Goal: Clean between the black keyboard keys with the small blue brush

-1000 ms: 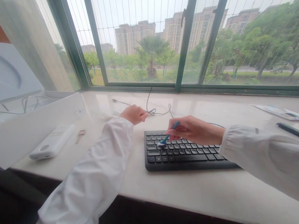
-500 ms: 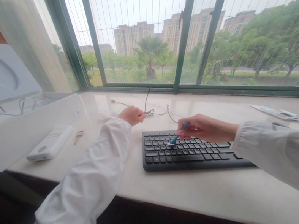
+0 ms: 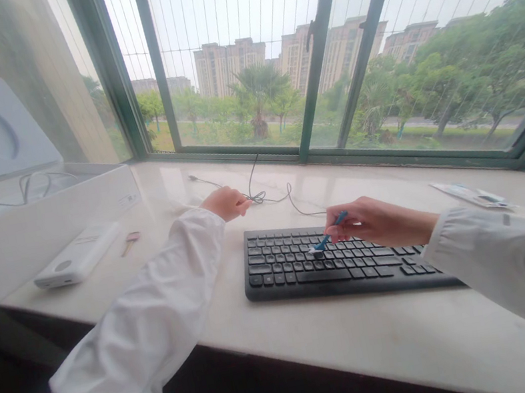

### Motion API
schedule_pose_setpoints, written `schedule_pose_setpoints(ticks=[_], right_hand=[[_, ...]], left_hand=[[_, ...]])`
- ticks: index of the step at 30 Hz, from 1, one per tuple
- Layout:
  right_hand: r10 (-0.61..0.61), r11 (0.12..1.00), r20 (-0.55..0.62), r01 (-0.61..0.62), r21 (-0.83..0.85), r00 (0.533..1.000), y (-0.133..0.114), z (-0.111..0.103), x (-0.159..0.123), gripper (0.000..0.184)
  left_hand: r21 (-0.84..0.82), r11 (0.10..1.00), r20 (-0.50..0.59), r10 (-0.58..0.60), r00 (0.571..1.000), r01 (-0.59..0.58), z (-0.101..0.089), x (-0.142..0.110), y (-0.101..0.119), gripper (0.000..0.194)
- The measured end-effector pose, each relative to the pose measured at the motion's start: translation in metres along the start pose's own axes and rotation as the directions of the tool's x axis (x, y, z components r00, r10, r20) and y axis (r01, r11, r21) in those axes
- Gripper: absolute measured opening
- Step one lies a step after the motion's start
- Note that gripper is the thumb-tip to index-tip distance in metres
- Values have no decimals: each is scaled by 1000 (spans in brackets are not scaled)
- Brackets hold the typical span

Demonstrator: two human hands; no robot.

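Your right hand (image 3: 365,220) is closed around a small blue brush (image 3: 334,231), pinching its handle between thumb and fingers. The brush leans, and its white tip points down at the keys near the middle of the black keyboard (image 3: 319,289). The keyboard lies flat on the pale worktop (image 3: 290,354), in front of you and a bit to the right. Your right wrist and sleeve hide part of its right end.

Your left hand (image 3: 226,204) is past the back left corner of the keyboard, with its fingers curled in. A thin gray cable (image 3: 291,199) lies in loops right by those fingers, but you cannot tell from here if they hold it.

To the left, a small key (image 3: 130,243) lies on the worktop beside a white block (image 3: 77,256). Behind the block is a big white box (image 3: 51,210) with its lid up and some wires inside. Far over on the right, a flat packet (image 3: 473,194) lies near the window (image 3: 238,58). Both your arms wear loose white sleeves (image 3: 152,317).
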State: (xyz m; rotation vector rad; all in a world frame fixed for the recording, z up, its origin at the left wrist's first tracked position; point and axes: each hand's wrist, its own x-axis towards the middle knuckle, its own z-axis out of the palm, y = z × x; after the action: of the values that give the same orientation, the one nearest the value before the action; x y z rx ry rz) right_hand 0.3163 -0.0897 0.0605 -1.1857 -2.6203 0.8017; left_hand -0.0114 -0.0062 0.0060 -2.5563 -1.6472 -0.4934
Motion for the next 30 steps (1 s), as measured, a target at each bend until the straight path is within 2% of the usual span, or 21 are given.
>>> schedule_pose_setpoints(ticks=[30], right_hand=[[132,977,-39,-137,-162,990,45,-37,-60,45]], left_hand=[[15,1000,32,-5,999,5,2,2,-4,44]])
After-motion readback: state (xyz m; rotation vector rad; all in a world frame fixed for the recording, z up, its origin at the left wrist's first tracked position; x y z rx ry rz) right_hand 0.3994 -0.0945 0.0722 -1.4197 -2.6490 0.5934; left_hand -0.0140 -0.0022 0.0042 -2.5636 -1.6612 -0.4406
